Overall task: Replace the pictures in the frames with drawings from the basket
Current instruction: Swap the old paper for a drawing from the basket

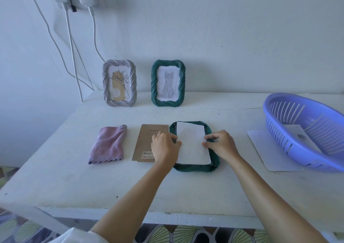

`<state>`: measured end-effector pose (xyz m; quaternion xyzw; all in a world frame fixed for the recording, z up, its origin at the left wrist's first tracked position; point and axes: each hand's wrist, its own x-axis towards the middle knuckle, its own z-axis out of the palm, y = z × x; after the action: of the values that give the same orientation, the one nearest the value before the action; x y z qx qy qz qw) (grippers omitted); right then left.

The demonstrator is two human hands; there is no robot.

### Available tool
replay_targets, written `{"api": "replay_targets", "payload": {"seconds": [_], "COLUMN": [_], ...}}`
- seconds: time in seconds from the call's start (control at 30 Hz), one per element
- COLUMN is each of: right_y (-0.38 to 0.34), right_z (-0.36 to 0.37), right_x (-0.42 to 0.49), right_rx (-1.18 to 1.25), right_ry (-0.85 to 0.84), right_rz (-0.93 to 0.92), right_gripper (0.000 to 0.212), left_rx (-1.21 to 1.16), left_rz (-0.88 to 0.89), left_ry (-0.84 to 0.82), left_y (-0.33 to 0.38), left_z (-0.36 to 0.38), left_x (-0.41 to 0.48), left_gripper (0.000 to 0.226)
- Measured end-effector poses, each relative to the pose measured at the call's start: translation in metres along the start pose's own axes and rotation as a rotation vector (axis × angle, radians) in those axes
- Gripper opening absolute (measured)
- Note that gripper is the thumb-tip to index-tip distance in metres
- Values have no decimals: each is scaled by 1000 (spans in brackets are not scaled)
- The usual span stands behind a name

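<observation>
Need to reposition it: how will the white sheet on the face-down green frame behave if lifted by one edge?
The white sheet looks thin, so probably floppy and very light; it may sag. Resting flat on the green frame, it would likely slide if pushed.

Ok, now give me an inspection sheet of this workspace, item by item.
Surface: white table, paint scuffed.
Job's things: lying green frame face down, white sheet on its back; backing board beside it; grey frame and cat frame upright at the wall; purple basket holding a drawing.
Clutter: pink cloth; loose paper under the basket.
Grippers: left hand and right hand hold the sheet's side edges.
Cables: white charger cables hang from wall plugs.
Surroundings: white wall, patterned floor.
</observation>
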<state>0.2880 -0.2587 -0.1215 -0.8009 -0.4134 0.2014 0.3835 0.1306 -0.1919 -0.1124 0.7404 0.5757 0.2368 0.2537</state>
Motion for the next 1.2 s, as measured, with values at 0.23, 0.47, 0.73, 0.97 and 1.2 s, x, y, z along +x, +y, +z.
{"api": "replay_targets", "payload": {"seconds": [0.23, 0.47, 0.73, 0.97, 1.2], "right_y": [-4, -12, -14, 13, 23], "right_z": [-4, -22, -113, -183, -201], "right_x": [-2, -5, -11, -25, -16], "right_rx": [43, 173, -33, -479, -392], "right_ry": [-15, 15, 351, 63, -2], "right_rz": [9, 43, -78, 176, 25], "right_gripper": [28, 19, 27, 71, 59], "left_rx": [-287, -584, -753, -695, -605], "left_rz": [-57, -138, -82, -19, -90], "left_ry": [-71, -197, -276, -362, -394], "left_y": [3, 12, 44, 94, 132], "left_z": [-5, -18, -16, 31, 87], "left_x": [4, 12, 11, -13, -36], "left_gripper": [13, 17, 28, 29, 34]}}
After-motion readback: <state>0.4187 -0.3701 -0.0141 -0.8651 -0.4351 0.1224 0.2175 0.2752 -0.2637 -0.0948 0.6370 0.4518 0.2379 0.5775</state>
